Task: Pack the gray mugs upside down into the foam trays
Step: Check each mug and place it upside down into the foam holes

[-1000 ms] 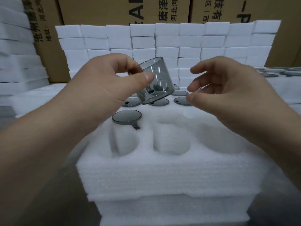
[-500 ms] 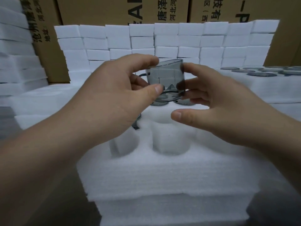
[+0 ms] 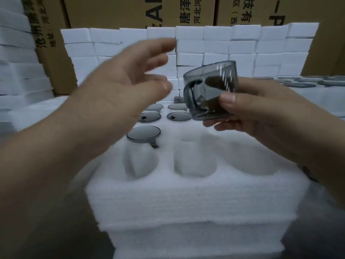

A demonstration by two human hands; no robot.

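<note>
Filling the background, a wall of white foam blocks [image 3: 214, 51] is standing against brown cardboard cartons [image 3: 115, 10], and more foam is sitting stacked at the far left — stock, by the look of it, waiting within reach.

In front of the person the foam tray [image 3: 186, 193] is resting on top of a stack of similar trays, which is probably raising it to a comfortable working height. Its near row is showing three round pockets, all open and waiting; the middle pocket [image 3: 194, 159] is lying almost directly below the mug in hand. Behind them, mugs already packed are sitting base-up, only their dark round bottoms showing: one seated mug [image 3: 143, 135] with its handle stub poking toward the near row, and further ones [image 3: 178, 115] in the rows beyond. Off to the right, more gray discs [image 3: 302, 84] are lying on another foam surface.

The left hand [image 3: 119, 96] is hovering blurred above the tray, fingers spread wide and holding nothing.

The right hand [image 3: 261, 111] is gripping the gray mug [image 3: 211, 92] — thumb on the near wall, fingers behind — holding it above the tray with its base up and mouth tilted down, handle turned left, apparently being readied to drop upside down into a free pocket.
</note>
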